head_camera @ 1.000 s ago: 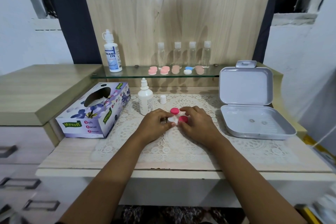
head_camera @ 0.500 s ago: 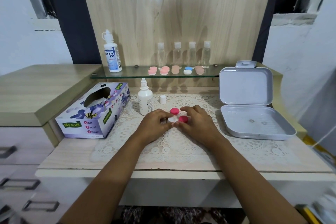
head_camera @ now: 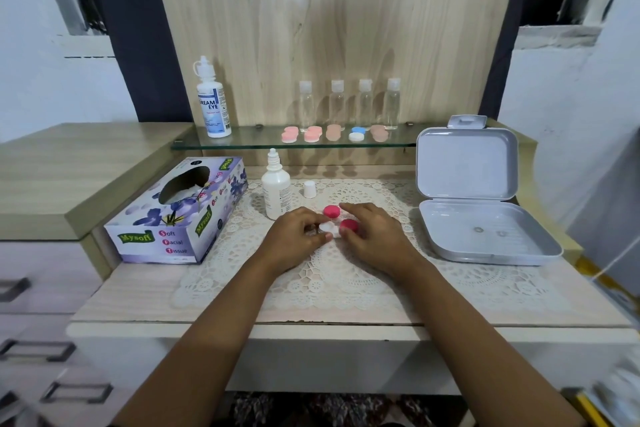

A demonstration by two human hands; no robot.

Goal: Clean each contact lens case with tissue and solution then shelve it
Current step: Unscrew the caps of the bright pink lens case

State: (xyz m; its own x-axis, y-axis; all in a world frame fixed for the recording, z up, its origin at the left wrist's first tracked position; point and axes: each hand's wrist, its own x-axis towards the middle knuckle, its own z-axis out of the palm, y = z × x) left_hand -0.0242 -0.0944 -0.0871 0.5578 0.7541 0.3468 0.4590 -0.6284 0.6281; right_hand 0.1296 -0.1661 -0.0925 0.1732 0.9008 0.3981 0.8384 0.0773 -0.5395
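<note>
Left hand [head_camera: 294, 239] fingers [head_camera: 311, 218] are curling in and pinching the white body of the small plastic contact lens case [head_camera: 327, 228]. Right hand [head_camera: 377, 239] fingers [head_camera: 356, 210] are arching over it, thumb and fingertips closing round the near pink cap [head_camera: 348, 226]. The far pink cap [head_camera: 331, 211] is sitting just behind, between both hands; I cannot tell if it is screwed on or lying loose.

The case is resting on the white lace doily [head_camera: 346, 274] mid-surface, directly between the hands, both equally near. Its long axis seems to be running diagonally, far-left to near-right. My guess is the left hand is steadying while the right is twisting the cap, direction unclear.

Going outward:
- A small white uncapped solution bottle [head_camera: 276, 189] is standing just behind the left hand, its white bottle lid [head_camera: 309, 189] beside it.
- A purple floral tissue box [head_camera: 180, 215] is lying further left.
- An open grey hinged plastic box [head_camera: 485, 229] is sitting well apart on the right.

The glass shelf [head_camera: 242, 144] is lying straight ahead of the case and above it, already carrying a row of shelved cases [head_camera: 290, 134], so the shelving reach is going forward and up past the bottle.
</note>
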